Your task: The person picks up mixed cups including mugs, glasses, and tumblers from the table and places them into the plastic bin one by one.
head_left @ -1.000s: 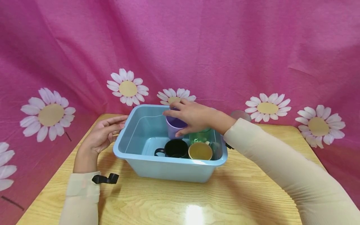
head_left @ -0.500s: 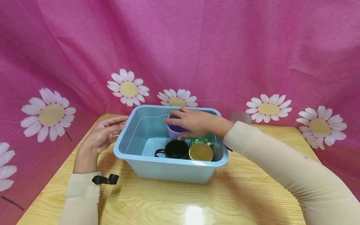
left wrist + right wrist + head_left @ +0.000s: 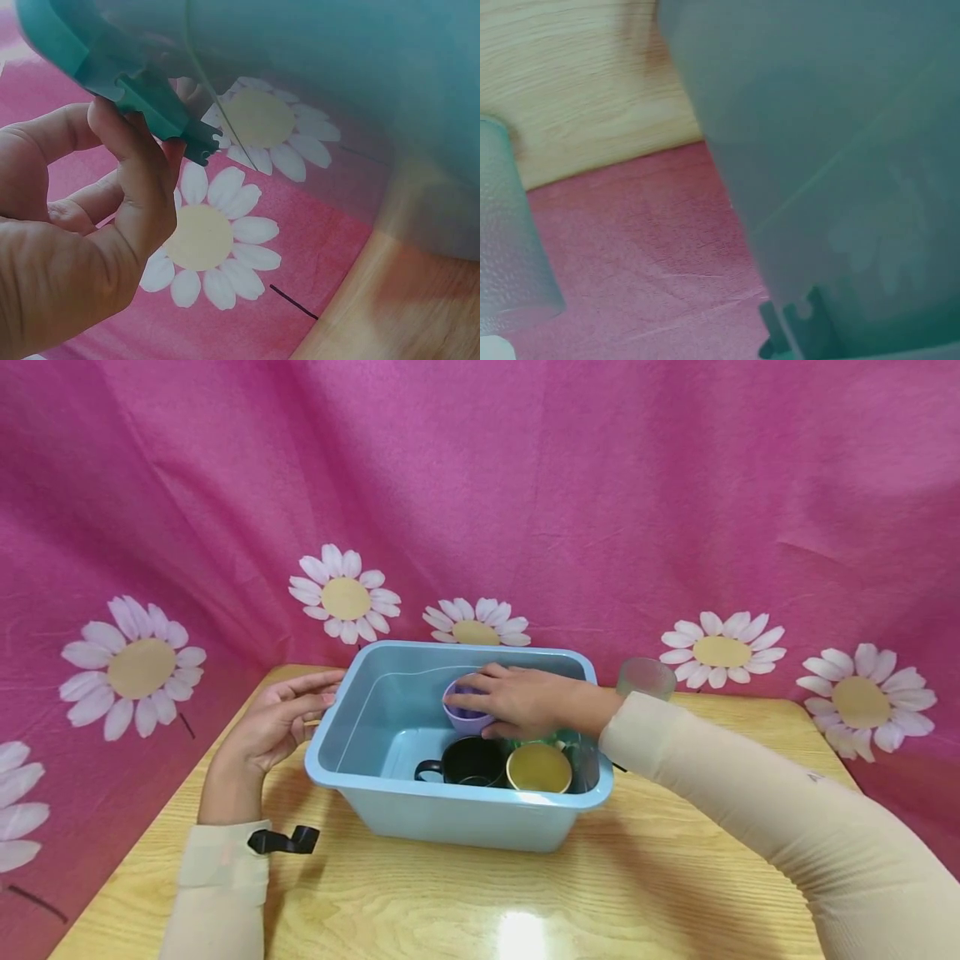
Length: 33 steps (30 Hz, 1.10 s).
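Note:
A light blue plastic tub (image 3: 450, 817) stands on the table. My left hand (image 3: 277, 720) holds its left rim; in the left wrist view, thumb and fingers curl at the tub's handle edge (image 3: 154, 105). Inside the tub, my right hand (image 3: 525, 700) grips a purple cup (image 3: 467, 725) by its rim, with the cup low near the back wall. A black mug (image 3: 472, 762), its handle to the left, and a cup with a yellow inside (image 3: 540, 768) sit toward the front. Green glass shows partly under my right hand. The right wrist view shows the tub's outer wall (image 3: 817, 135), not the hand.
A clear textured glass (image 3: 647, 678) stands on the wooden table (image 3: 420, 902) behind the tub's right end, also close in the right wrist view. A pink cloth (image 3: 480, 485) with white flowers hangs behind and along both sides.
My right hand has lowered the purple cup deeper into the tub. The left hand stays at the left rim.

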Motion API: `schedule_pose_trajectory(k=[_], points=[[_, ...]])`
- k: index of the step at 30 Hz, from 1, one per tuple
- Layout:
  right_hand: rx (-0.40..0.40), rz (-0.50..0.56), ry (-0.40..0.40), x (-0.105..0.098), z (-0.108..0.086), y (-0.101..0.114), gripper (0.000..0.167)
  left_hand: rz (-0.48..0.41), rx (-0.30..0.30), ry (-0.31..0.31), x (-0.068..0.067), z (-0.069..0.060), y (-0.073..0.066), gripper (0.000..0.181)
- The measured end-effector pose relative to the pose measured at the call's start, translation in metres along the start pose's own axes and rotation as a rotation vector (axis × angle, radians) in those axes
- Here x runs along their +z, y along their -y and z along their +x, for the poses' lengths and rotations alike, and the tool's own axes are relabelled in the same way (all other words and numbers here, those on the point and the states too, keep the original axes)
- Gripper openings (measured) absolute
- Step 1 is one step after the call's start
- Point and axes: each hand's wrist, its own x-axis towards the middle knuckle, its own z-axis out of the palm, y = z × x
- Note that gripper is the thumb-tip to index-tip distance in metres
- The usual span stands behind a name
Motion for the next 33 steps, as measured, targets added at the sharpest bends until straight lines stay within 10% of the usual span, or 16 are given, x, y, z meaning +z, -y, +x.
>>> schedule_pose_trajectory(k=[17,33], points=[[0.033,0.016,-0.144,-0.022,-0.026,-0.009,0.065,-0.001,0.004,-0.001,0.000,0.002,0.001,0.033],[0.307,0.119,-0.318,-0.018,-0.120,-0.060,0.063,-0.009,-0.003,-0.004,0.001,0.001,0.000,0.031]])
